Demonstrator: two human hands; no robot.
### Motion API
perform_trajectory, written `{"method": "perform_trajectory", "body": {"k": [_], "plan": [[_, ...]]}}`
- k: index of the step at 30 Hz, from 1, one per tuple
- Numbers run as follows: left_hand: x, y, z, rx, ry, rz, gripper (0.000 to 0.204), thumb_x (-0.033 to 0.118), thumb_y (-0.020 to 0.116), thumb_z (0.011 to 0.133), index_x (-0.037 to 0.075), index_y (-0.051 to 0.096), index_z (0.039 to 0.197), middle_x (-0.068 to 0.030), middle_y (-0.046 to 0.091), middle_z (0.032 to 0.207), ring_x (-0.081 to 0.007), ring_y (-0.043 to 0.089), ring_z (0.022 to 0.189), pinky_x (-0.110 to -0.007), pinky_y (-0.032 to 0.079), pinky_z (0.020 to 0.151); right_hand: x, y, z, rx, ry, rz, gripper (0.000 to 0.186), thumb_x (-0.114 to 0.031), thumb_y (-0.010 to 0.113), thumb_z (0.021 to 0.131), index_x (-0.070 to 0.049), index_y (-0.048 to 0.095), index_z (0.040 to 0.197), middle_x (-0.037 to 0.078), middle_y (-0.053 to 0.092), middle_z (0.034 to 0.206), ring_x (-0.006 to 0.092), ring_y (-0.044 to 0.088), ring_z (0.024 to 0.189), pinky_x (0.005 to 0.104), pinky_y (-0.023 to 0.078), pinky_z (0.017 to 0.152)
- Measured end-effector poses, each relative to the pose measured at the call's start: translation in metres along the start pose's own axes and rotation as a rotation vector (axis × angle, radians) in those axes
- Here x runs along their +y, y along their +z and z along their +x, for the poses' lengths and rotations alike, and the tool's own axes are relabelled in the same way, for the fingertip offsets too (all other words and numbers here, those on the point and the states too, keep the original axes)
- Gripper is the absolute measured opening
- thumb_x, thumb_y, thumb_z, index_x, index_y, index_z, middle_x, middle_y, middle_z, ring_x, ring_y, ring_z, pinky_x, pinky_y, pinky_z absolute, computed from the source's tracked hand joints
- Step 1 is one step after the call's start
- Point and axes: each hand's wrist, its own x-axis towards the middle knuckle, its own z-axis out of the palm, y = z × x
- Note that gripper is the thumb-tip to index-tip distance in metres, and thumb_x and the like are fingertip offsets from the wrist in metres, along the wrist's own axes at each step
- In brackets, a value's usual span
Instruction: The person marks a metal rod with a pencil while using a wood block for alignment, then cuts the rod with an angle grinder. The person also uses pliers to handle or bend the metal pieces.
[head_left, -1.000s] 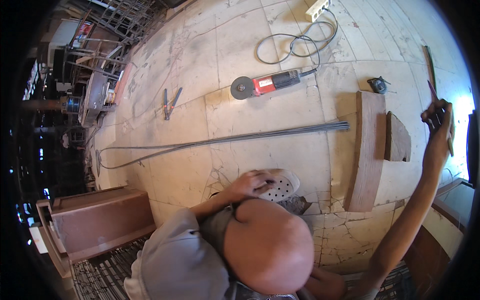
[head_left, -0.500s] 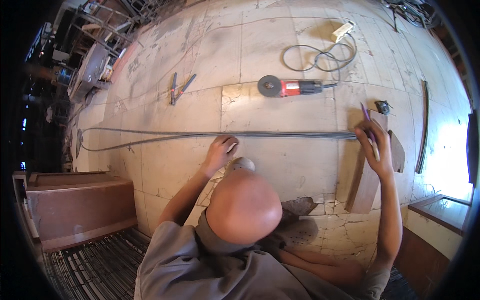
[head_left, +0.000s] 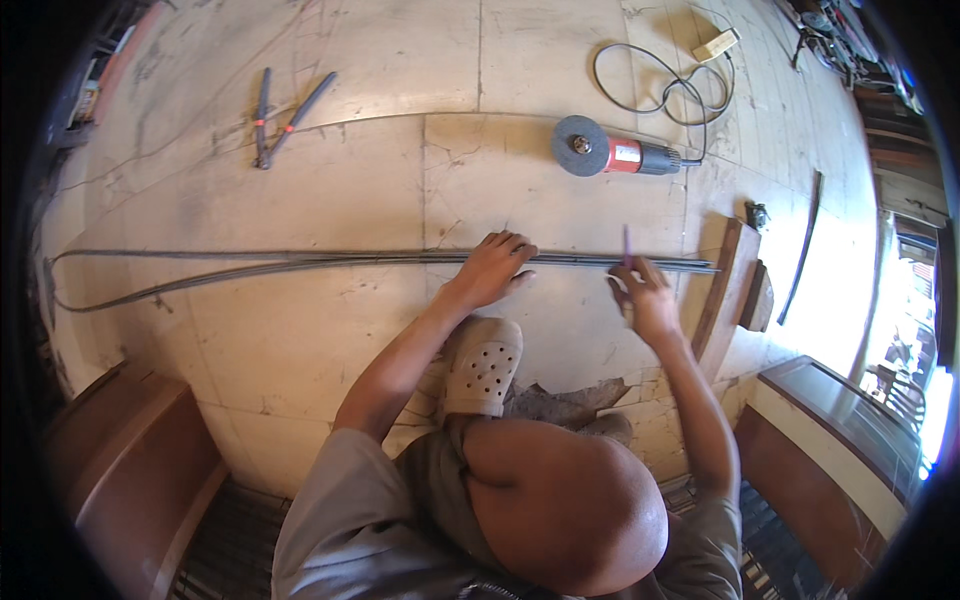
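A bundle of thin grey metal rods [head_left: 390, 258] lies across the floor, parting at the left and bent into a loop at that end. My left hand [head_left: 492, 268] lies over the middle of the bundle, fingers laid across it and thumb apart. Further right, my right hand [head_left: 648, 302] grips a slim purple pen [head_left: 627, 240], which points up past the rods; its lower end is hidden by my fingers. The rods' right ends reach a wooden board [head_left: 728, 290].
Beyond the rods lie an angle grinder [head_left: 620, 155] with its cord, a pale socket block [head_left: 717, 46] and long-handled cutters [head_left: 272, 135]. A dark strip [head_left: 803, 245] lies at the right. Brown cabinets [head_left: 150, 470] stand near left and right. A beige clog [head_left: 483, 365] is close to my left hand.
My right hand has moved left along the rods, away from the board, with the pen. The left hand has shifted right and its fingers now spread over the bundle. The view has moved.
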Motion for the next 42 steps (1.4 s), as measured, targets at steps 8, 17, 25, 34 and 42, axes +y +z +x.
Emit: {"method": "perform_trajectory", "body": {"k": [8, 17, 25, 34, 42], "plan": [[-0.011, 0.005, -0.012, 0.031, -0.080, -0.034, 0.026, 0.018, 0.067, 0.085, 0.004, 0.061, 0.106, -0.0106, 0.061, 0.108, -0.0296, 0.060, 0.102, -0.039, 0.049, 0.089, -0.006, 0.070, 0.008, 0.055, 0.113, 0.000, 0.023, -0.012, 0.068, 0.083, -0.011, 0.066, 0.106, 0.011, 0.061, 0.103, 0.0301, 0.061, 0.096, 0.0425, 0.050, 0.084], [-0.019, 0.017, -0.018, 0.033, -0.127, -0.023, 0.020, 0.002, 0.066, 0.076, 0.009, 0.064, 0.095, -0.0068, 0.062, 0.108, -0.0284, 0.062, 0.097, -0.039, 0.053, 0.082, 0.027, 0.083, 0.010, -0.099, -0.072, -0.016, 0.038, -0.006, 0.062, 0.075, -0.005, 0.064, 0.113, 0.015, 0.060, 0.108, 0.0340, 0.057, 0.105, 0.0445, 0.045, 0.094], [-0.013, 0.017, -0.009, 0.009, -0.080, 0.022, 0.025, 0.000, 0.063, 0.073, 0.007, 0.060, 0.097, -0.0083, 0.058, 0.105, -0.0286, 0.060, 0.099, -0.040, 0.050, 0.085, 0.032, 0.073, 0.013, -0.062, -0.116, -0.014, 0.026, -0.013, 0.059, 0.077, -0.009, 0.063, 0.103, 0.007, 0.060, 0.107, 0.0250, 0.057, 0.106, 0.0419, 0.044, 0.091], [-0.010, 0.020, -0.008, 0.009, -0.079, 0.023, 0.027, -0.002, 0.065, 0.070, 0.007, 0.058, 0.095, -0.0084, 0.059, 0.106, -0.0303, 0.059, 0.097, -0.041, 0.051, 0.082, 0.034, 0.077, 0.007, -0.040, -0.086, 0.009, 0.022, -0.018, 0.057, 0.079, -0.012, 0.064, 0.099, 0.006, 0.058, 0.102, 0.0226, 0.056, 0.102, 0.0387, 0.044, 0.091], [-0.011, 0.022, -0.009, 0.049, -0.070, 0.075, 0.026, -0.003, 0.065, 0.071, 0.008, 0.058, 0.094, -0.0061, 0.060, 0.104, -0.0301, 0.061, 0.091, -0.041, 0.051, 0.078, 0.033, 0.074, 0.008, -0.091, -0.067, -0.111, 0.026, -0.017, 0.057, 0.081, -0.013, 0.062, 0.106, 0.006, 0.057, 0.109, 0.0241, 0.054, 0.109, 0.0406, 0.043, 0.096]]}}
